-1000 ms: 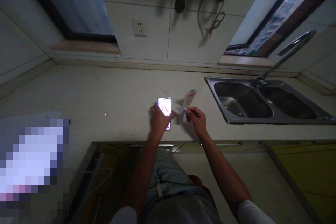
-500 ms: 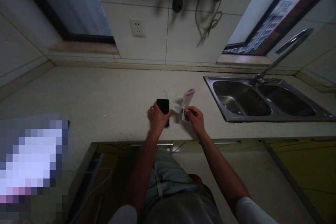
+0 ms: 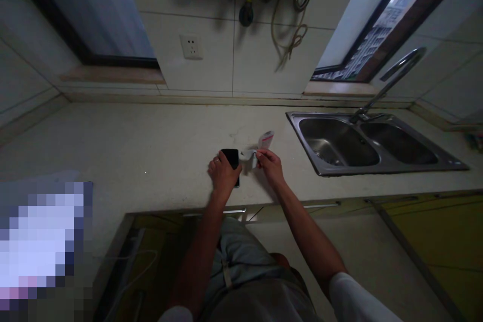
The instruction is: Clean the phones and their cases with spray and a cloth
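A black smartphone (image 3: 231,157) lies flat on the pale countertop. My left hand (image 3: 223,173) lies over its lower left part, with thumb and fingers closed around its sides. Just to the right, my right hand (image 3: 268,162) pinches a small whitish packet with a red stripe (image 3: 266,140), which sticks up beyond the fingertips. A thin pale flap (image 3: 247,155) spreads from the same fingers toward the phone's right edge. Whether flap and packet are one piece I cannot tell, and the fingers hide where they meet.
A steel double sink (image 3: 339,146) with a tall faucet (image 3: 403,63) is set into the countertop (image 3: 181,136) on the right. A socket (image 3: 191,47) and hanging pipes and hoses are on the tiled wall. A blurred-out patch covers the lower left.
The view has shifted slightly. My right hand has come a little closer to the phone, and the pale flap now reaches near its edge. My left hand stays on the phone.
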`<state>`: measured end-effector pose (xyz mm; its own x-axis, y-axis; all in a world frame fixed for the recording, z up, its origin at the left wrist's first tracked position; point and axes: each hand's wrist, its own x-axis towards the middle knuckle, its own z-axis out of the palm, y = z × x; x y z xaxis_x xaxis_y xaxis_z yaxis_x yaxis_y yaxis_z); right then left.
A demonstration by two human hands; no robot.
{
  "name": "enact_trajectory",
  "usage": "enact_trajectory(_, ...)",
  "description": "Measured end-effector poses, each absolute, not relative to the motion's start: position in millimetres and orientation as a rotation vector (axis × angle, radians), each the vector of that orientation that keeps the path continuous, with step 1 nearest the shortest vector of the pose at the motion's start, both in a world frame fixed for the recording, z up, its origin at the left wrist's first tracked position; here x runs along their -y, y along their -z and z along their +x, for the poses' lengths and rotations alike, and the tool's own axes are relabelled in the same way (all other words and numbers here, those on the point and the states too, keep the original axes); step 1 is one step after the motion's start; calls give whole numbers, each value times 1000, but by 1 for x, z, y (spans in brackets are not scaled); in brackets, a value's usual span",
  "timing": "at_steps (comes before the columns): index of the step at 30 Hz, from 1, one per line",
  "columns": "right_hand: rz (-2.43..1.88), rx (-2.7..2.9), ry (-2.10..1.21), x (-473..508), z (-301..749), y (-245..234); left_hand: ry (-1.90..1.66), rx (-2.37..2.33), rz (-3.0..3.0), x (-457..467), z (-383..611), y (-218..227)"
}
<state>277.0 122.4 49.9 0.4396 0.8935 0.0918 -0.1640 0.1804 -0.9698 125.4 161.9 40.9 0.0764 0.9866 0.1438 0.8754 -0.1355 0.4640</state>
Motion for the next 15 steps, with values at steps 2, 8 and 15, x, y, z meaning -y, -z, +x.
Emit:
enact_trajectory(2, -1095, 751, -927, -127, 274, -52, -754, -1794, 2069, -162, 122, -45)
enact_trajectory(8, -884, 626, -1196, -127, 269, -73, -1193, -845, 1708, -166, 122, -65)
enact_trajectory(15, -1026, 823, -1205, -121, 286, -79, -1061, -771, 1164, -171, 122, -73)
